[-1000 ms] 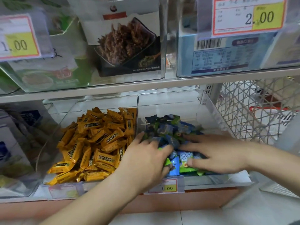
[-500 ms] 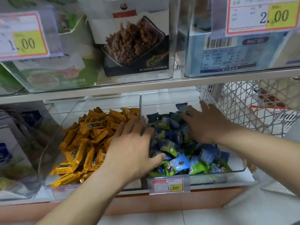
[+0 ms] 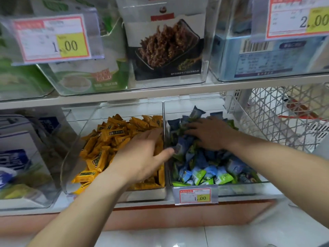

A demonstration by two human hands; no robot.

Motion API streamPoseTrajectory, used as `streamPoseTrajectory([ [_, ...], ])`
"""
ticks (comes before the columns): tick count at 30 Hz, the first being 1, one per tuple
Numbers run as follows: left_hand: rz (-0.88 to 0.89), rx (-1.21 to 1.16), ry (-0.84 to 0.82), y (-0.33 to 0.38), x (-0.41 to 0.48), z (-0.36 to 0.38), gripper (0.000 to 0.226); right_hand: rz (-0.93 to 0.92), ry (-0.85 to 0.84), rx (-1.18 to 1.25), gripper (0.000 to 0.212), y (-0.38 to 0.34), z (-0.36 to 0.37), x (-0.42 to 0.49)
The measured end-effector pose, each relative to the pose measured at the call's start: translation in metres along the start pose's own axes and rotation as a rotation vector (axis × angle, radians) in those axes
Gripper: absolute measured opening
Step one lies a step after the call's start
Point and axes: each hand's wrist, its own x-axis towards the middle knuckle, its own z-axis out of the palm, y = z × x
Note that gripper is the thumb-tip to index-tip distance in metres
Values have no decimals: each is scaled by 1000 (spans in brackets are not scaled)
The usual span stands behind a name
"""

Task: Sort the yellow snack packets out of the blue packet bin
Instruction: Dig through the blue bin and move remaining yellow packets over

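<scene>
Two clear bins stand side by side on the lower shelf. The left bin (image 3: 74, 150) is heaped with yellow snack packets (image 3: 110, 138). The right bin (image 3: 231, 107) holds blue and green packets (image 3: 204, 168). My left hand (image 3: 142, 157) lies over the wall between the bins, fingers stretched out above the yellow pile, thumb touching a blue packet. My right hand (image 3: 208, 132) rests palm down, fingers spread, on the blue packets in the middle of the right bin. No yellow packet shows among the blue ones.
A price tag (image 3: 195, 195) hangs on the right bin's front. A white wire basket (image 3: 284, 122) stands to the right. The upper shelf (image 3: 160, 93) carries clear bins of boxed goods. White and blue packages (image 3: 16, 154) fill the bin at far left.
My right hand has slid from the front of the blue bin toward its back and then a little left. My left hand has shifted left, from the blue packets onto the divider and yellow pile.
</scene>
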Motion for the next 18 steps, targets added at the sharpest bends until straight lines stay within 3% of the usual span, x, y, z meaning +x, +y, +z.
streamPoseTrajectory([
  [4,10,37,90,-27,-1,-13,68,200,211,371,35,9,-11,-9],
  [6,15,148,-39,-45,-2,-11,74,144,278,555,41,0,-14,-18],
  [8,9,202,-137,-61,-5,-6,86,35,148,623,65,-21,-17,-28],
  [10,17,181,-116,-75,-7,-4,91,-67,-47,511,82,-43,-10,-33],
  [12,-1,138,-40,-88,-8,-7,90,-116,-148,347,82,-55,0,-36],
  [15,-115,43,45,-102,-9,-14,84,-28,-148,234,74,-54,5,-36],
  [18,-139,24,101,-102,-13,-18,75,188,-86,213,66,-51,-1,-34],
])
